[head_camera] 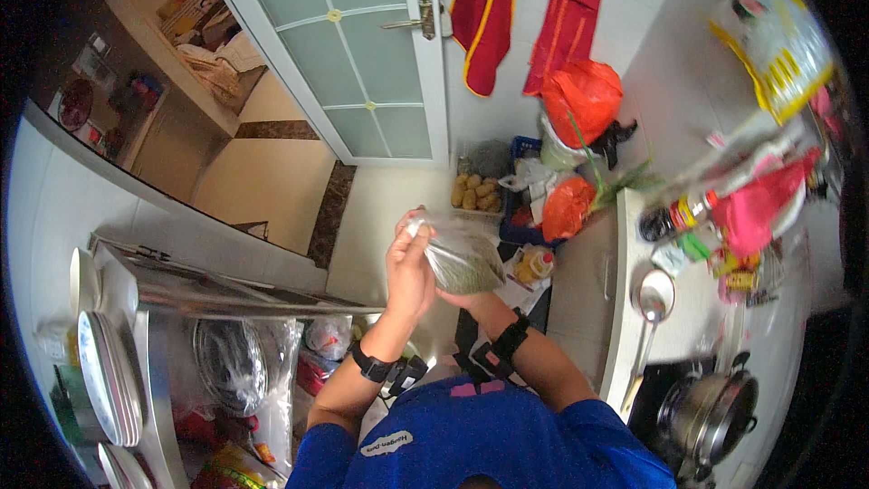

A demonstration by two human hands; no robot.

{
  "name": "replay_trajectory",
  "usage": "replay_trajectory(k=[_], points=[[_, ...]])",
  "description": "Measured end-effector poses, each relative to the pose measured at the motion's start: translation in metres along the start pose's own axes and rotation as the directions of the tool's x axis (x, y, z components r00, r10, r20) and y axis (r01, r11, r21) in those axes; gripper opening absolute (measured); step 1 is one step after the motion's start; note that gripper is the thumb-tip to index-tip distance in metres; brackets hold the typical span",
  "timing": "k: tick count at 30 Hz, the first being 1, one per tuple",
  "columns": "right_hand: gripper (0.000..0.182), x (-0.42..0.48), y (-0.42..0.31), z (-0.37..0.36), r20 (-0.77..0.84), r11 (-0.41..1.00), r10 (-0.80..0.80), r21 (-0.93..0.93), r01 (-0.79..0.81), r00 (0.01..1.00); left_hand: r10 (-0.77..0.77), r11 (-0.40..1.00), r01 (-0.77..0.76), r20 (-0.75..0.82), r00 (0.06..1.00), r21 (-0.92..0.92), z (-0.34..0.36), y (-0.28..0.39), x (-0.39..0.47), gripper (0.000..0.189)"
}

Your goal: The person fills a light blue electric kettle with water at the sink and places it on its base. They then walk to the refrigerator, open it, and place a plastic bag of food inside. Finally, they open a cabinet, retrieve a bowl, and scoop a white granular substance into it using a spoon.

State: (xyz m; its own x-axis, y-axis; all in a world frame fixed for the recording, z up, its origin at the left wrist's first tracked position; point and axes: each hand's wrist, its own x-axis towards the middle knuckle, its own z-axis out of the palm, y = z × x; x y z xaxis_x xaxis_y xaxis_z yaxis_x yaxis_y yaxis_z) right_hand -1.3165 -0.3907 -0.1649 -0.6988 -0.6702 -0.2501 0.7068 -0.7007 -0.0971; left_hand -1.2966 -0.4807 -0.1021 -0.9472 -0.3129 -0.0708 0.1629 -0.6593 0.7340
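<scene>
In front of my chest, my left hand [411, 261] grips the gathered neck of a clear plastic bag [465, 261] with small greenish contents. My right hand [468, 299] lies under the bag's lower end, mostly hidden by it; it appears to support the bag from below. The bag's full part sags between the two hands. Black straps with small devices are around both wrists.
Potatoes [477, 192] and a blue basket [512, 217] with red bags stand on the floor ahead. At right, a counter [631, 217] bears a sauce bottle [679, 215], a ladle and a steel pot [709, 414]. Stacked plates [108, 380] are at left, near a glass-paned door [339, 47].
</scene>
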Motion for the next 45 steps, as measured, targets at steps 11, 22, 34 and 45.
replay_trajectory(k=[11, 22, 34, 45], points=[[0.014, 0.2, -0.039, -0.034, -0.198, 0.846, 0.435, -0.243, -0.474, 0.878, 0.294, 0.934, -0.077, -0.627, 0.722, 0.349, -0.063, -0.002, 0.224, 0.035], [0.015, 0.375, -0.103, 0.062, 0.073, 0.287, 0.191, -0.958, 0.016, 0.979, 0.342, 0.631, -0.053, -0.216, 0.914, 0.774, -0.183, 0.079, 0.317, 0.011], [0.017, 0.622, -0.007, 0.148, 0.076, 0.209, 0.365, -0.978, -0.002, 0.928, 0.212, 0.478, -0.249, 0.164, 0.963, 0.842, -0.25, 0.222, 0.422, 0.021], [0.027, 0.805, 0.116, 0.207, 0.15, 0.161, 0.773, -0.986, 0.038, 0.616, 0.52, 0.212, -0.052, -0.068, 0.852, 0.976, -0.346, 0.315, 0.52, 0.018]])
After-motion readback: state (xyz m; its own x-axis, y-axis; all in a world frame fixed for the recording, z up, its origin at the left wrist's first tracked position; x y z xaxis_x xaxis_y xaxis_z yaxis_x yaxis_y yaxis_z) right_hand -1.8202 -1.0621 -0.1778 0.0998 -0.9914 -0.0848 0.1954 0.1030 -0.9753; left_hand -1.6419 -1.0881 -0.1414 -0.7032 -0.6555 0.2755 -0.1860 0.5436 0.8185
